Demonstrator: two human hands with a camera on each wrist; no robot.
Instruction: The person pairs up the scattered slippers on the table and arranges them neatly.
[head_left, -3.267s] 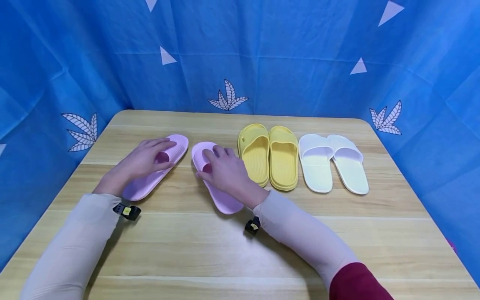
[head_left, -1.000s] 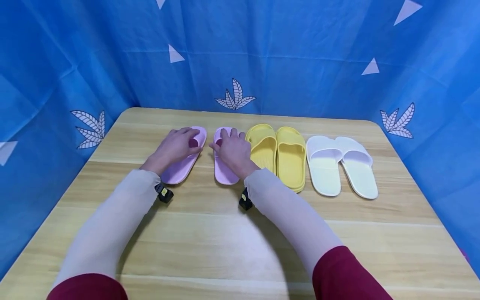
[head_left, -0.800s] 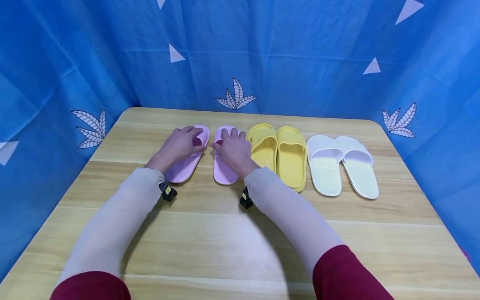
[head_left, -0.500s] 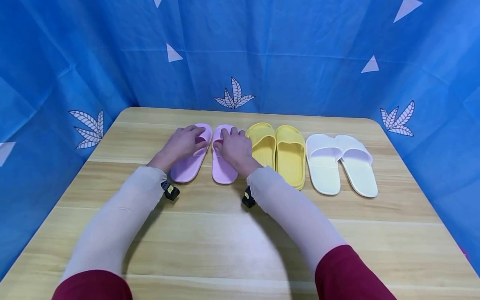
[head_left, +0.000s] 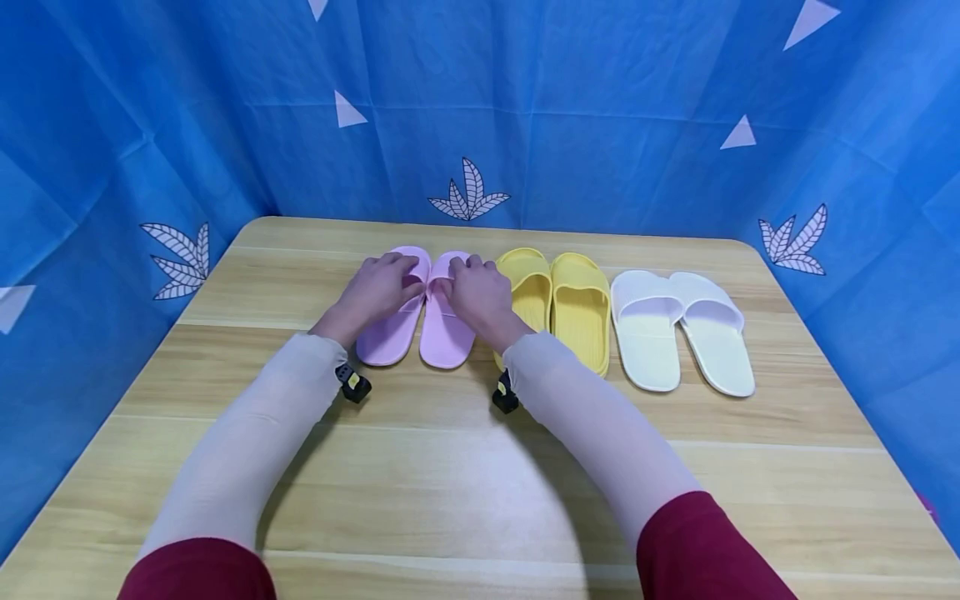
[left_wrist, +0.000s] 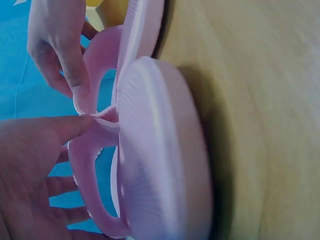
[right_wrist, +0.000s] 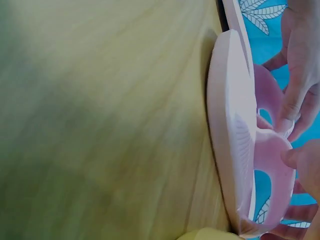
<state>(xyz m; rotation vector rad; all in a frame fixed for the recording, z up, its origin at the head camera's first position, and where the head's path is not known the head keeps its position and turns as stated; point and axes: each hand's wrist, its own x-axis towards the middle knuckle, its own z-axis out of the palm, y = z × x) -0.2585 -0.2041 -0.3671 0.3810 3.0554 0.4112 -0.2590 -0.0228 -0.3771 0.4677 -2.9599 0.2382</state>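
Note:
Two pink slippers lie side by side on the table, their inner edges touching near the straps and their heels slightly apart. My left hand [head_left: 375, 292] grips the strap of the left pink slipper [head_left: 384, 343], its thumb on the inner side and fingers over the top. Likewise, my right hand [head_left: 483, 300] holds the strap of the right pink slipper [head_left: 446, 343]. Seen from the left wrist, the left slipper's sole [left_wrist: 160, 150] fills the middle and both thumbs meet near where the straps touch. The right wrist view shows the right slipper's strap [right_wrist: 272, 150] between thumb and fingers.
Just right of my right hand stands a pair of yellow slippers [head_left: 581, 325], partly covered by that hand. Farther right lie white slippers [head_left: 647, 350], overlapping at the toes. A blue curtain [head_left: 570, 108] hangs behind the wooden table [head_left: 420, 475].
Both pink slippers, held by the hands, have moved away from me and closer together. The left one slid right until it met the right one. The yellow and white pairs stayed put.

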